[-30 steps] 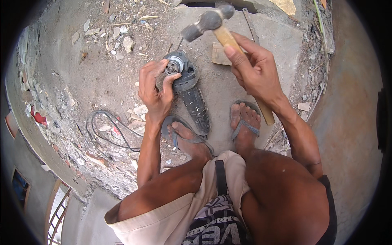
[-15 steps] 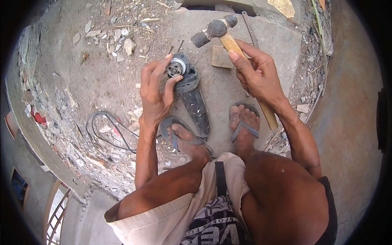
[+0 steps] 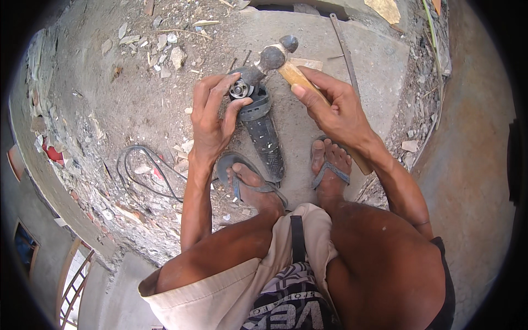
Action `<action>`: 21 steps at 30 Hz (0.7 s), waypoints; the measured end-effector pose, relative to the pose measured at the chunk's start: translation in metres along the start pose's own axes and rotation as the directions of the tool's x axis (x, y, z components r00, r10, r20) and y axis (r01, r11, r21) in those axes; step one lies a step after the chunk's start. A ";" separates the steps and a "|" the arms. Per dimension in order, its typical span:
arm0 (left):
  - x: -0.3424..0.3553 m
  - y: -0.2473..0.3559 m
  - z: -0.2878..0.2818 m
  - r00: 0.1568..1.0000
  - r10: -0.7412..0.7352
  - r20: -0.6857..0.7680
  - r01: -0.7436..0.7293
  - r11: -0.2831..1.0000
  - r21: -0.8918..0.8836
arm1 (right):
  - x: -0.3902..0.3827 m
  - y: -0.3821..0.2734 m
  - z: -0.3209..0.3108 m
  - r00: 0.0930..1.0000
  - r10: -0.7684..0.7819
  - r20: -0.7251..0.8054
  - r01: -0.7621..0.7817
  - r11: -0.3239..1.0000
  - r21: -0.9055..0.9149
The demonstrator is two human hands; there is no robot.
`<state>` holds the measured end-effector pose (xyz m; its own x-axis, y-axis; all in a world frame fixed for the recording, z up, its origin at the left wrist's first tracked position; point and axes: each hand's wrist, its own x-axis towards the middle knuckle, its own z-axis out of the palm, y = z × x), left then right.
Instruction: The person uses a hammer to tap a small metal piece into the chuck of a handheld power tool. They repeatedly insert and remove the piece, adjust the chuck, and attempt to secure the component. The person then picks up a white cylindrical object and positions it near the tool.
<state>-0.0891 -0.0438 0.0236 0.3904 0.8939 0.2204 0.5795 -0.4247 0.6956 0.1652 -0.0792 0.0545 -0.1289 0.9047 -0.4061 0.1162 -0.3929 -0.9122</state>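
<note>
From afar, I see the grinder (image 3: 265, 140) on the concrete (image 3: 379, 71) toward twelve o'clock; my left hand (image 3: 213, 113) pinches its metal flange (image 3: 240, 89), my right hand (image 3: 338, 113) clasps a hammer (image 3: 300, 78); farther, at one o'clock, lies a thin metal strip (image 3: 346, 55).

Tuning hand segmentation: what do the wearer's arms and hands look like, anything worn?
Bare, ungloved five-fingered left hand and matching right hand; no rings, watch or wristbands visible. Slim, uncovered left forearm and right forearm: no sleeves or cables on the parts shown.
</note>
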 end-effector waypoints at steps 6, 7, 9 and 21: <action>-0.005 -0.006 0.001 0.999 0.031 -0.033 -0.030 0.999 0.031 | 0.000 -0.003 -0.006 0.997 0.073 -0.027 -0.074 0.997 -0.021; -0.004 -0.006 0.001 0.998 0.049 -0.048 -0.047 0.998 0.036 | 0.001 -0.009 -0.009 0.987 0.137 -0.079 -0.134 0.990 0.040; -0.004 -0.006 0.002 0.996 0.061 -0.064 -0.058 0.997 0.040 | 0.002 -0.012 -0.011 0.970 0.170 -0.175 -0.132 0.969 0.210; -0.006 -0.006 0.005 0.995 0.026 -0.091 -0.025 1.000 0.009 | 0.008 0.005 -0.003 0.953 0.173 -0.248 -0.112 0.964 0.242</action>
<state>-0.0913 -0.0477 0.0143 0.3382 0.8921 0.2997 0.5761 -0.4481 0.6836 0.1677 -0.0736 0.0469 0.1420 0.8352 -0.5313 -0.1120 -0.5197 -0.8470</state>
